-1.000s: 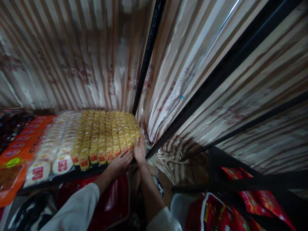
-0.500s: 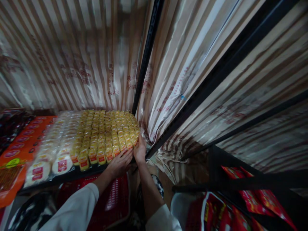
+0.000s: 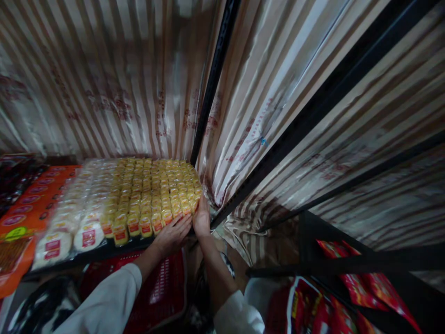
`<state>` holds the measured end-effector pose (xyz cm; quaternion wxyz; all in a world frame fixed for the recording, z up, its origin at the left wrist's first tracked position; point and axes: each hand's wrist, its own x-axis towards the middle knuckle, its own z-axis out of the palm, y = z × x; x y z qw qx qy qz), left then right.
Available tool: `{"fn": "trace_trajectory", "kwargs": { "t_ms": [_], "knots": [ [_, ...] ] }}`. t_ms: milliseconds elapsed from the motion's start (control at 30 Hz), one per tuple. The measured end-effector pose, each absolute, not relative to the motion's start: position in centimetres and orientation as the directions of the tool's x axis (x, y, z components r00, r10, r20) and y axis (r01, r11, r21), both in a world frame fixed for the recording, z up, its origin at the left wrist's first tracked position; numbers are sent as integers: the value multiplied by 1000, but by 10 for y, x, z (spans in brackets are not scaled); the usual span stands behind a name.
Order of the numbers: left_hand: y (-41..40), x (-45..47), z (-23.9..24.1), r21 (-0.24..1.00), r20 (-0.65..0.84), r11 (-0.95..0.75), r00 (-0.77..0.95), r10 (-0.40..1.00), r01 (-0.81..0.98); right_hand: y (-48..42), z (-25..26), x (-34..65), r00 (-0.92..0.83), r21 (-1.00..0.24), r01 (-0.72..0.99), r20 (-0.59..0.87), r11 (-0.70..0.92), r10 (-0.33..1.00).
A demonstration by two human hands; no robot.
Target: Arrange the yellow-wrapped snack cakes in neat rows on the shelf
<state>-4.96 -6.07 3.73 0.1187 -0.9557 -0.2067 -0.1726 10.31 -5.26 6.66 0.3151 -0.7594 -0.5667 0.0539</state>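
Rows of small yellow snack cakes (image 3: 153,190) in clear wrappers with red labels fill the right end of a dark shelf. My left hand (image 3: 174,235) lies with its fingers stretched out against the front of the rightmost packs. At the right corner of these rows, my right hand (image 3: 201,219) rests upright along their side, its fingers straight and partly hidden by the packs. Both hands touch the packs, and the hands almost meet at the corner. Left of the yellow rows lie white round cakes (image 3: 89,235) in clear wrapping.
An orange snack package (image 3: 31,204) lies farther left. Below the shelf sits a red plastic basket (image 3: 163,287). Dark metal posts (image 3: 212,88) rise before a striped curtain (image 3: 139,83). Red snack bags (image 3: 365,283) lie on a lower right shelf (image 3: 323,232).
The view has shifted very slightly. Both hands stay against the yellow packs, and nothing else has visibly moved.
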Motion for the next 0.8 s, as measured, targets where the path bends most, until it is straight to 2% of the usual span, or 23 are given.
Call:
{"fn": "trace_trajectory", "kwargs": {
  "t_ms": [333,533,633,800],
  "knots": [
    [-60,-48,33,-184,420,-886,849,320,425,-58,66,100,330,-486,855,237,-183,914],
    [-61,-48,36,-159,403,-886,848,345,436,-60,81,97,360,-396,882,210,-258,909],
    [-60,-48,37,-169,402,-888,853,334,427,-57,87,100,416,-409,861,222,-303,882],
    [-60,-48,37,-189,385,-885,861,333,427,-44,86,105,507,-507,793,243,-337,827]
  ]
}}
